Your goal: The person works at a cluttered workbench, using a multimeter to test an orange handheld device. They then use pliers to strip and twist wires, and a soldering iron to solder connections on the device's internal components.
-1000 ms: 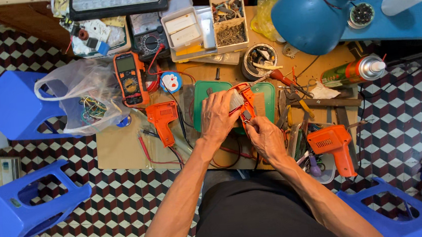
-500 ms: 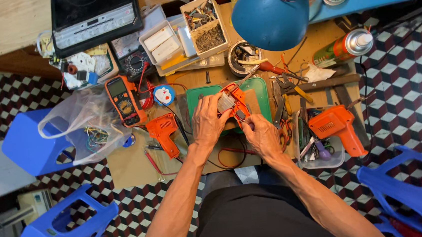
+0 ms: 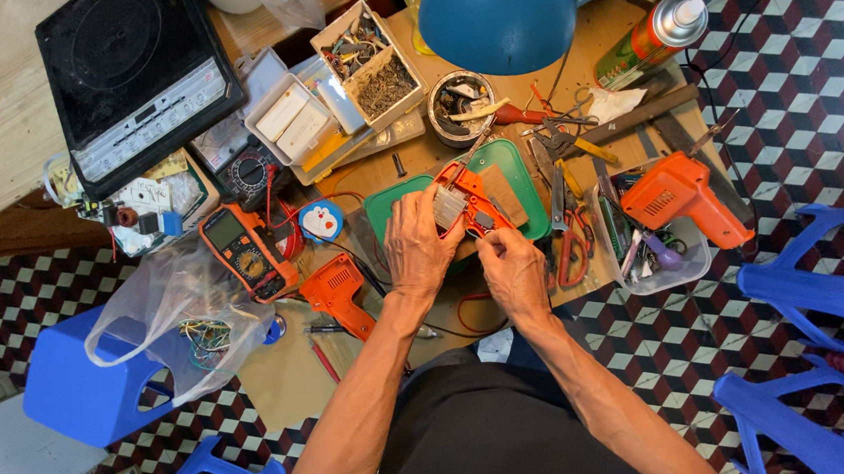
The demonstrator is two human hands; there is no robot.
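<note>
Where checkered floor tiles (image 3: 779,58) spread — cluttered low wooden bench (image 3: 377,170).

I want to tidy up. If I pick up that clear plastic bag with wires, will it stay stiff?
Probably not. The clear plastic bag looks thin and crumpled, so it would likely sag. The wires inside look few, so it is probably light, and they may slide about.

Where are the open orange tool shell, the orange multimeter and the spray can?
open orange tool shell (image 3: 461,202), head view, exposed inner half
orange multimeter (image 3: 248,253), head view, middle of its face
spray can (image 3: 649,39), head view, can body
</note>
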